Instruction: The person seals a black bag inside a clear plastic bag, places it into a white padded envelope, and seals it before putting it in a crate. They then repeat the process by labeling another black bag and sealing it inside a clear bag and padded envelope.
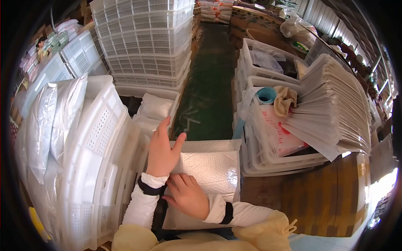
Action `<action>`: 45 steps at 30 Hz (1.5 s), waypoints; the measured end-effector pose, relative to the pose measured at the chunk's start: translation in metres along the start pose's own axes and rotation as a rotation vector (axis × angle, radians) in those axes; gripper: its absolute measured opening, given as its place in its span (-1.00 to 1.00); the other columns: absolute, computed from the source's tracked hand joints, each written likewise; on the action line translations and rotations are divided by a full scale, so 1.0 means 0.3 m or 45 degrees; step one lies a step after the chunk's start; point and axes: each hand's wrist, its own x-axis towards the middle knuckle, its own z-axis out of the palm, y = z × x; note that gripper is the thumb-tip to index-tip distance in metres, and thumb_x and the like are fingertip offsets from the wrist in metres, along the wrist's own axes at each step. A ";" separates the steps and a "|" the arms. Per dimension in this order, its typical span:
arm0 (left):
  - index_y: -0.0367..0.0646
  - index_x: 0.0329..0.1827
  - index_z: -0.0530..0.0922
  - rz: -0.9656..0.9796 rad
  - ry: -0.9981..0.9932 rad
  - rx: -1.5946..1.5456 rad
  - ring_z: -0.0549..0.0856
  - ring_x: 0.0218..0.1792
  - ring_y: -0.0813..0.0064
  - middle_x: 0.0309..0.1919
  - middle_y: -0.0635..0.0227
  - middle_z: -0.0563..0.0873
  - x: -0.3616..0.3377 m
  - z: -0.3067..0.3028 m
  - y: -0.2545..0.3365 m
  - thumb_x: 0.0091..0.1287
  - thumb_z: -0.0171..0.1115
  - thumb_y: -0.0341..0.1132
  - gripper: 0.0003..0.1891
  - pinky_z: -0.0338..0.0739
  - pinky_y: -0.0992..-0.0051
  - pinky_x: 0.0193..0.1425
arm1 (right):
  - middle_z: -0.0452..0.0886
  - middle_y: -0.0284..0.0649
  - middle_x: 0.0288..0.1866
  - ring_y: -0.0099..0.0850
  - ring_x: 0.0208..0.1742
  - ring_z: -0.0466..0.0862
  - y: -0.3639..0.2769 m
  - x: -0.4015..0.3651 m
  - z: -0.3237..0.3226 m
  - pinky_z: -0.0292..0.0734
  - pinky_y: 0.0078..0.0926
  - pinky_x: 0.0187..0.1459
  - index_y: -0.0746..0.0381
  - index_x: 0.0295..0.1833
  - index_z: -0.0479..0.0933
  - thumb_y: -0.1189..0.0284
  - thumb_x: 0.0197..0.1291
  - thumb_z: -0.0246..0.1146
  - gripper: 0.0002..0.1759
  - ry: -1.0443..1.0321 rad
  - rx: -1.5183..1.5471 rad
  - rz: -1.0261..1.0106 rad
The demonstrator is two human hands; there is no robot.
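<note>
My left hand (162,151) is raised with its fingers stretched out and its thumb apart, holding nothing. Bent fingers of my right hand (187,197) close at the white left sleeve cuff (154,181), beside its black wristband (149,187). Their tips are partly hidden there. Beneath both hands lies a shiny silver bubble-foil bag (211,169), flat, its far edge toward the green floor. My left hand is above the bag's left side.
White perforated crates (94,138) stand close on the left, with silver packages (69,113) on top. Tall stacked crates (144,46) rise behind. On the right, a crate (251,150) carries a blue tape roll (266,95) and a fanned stack of pale sleeves (331,108). A taped carton (322,194) sits nearer.
</note>
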 end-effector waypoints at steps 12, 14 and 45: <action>-0.31 0.33 0.17 -0.468 -0.027 -0.384 0.43 0.21 0.24 0.20 0.06 0.42 -0.104 0.030 -0.286 0.13 0.37 -0.18 -0.22 0.29 0.36 0.27 | 0.33 0.14 0.18 0.01 0.19 0.38 0.346 -0.062 -0.218 0.28 -0.23 0.21 0.40 0.29 0.20 0.34 0.03 0.32 -0.26 0.339 -0.085 0.386; -0.27 0.34 0.16 -0.740 -0.258 -0.716 0.42 0.22 0.27 0.21 0.10 0.42 -0.144 0.009 -0.274 0.12 0.39 -0.25 -0.22 0.29 0.36 0.28 | 0.28 0.18 0.23 -0.03 0.23 0.36 0.487 -0.139 -0.208 0.27 -0.25 0.23 0.44 0.32 0.13 0.30 0.03 0.34 -0.18 0.400 0.033 0.614; -0.38 0.17 0.39 -1.055 -0.784 -1.021 0.55 0.08 0.36 0.07 0.16 0.57 -0.238 0.016 -0.284 -0.09 0.45 -0.56 -0.33 0.44 0.41 0.15 | 0.63 -0.24 -0.11 -0.54 -0.08 0.55 0.506 -0.390 -0.239 0.43 -0.57 0.02 0.42 0.00 0.53 0.46 0.10 0.33 -0.64 -0.077 1.254 1.232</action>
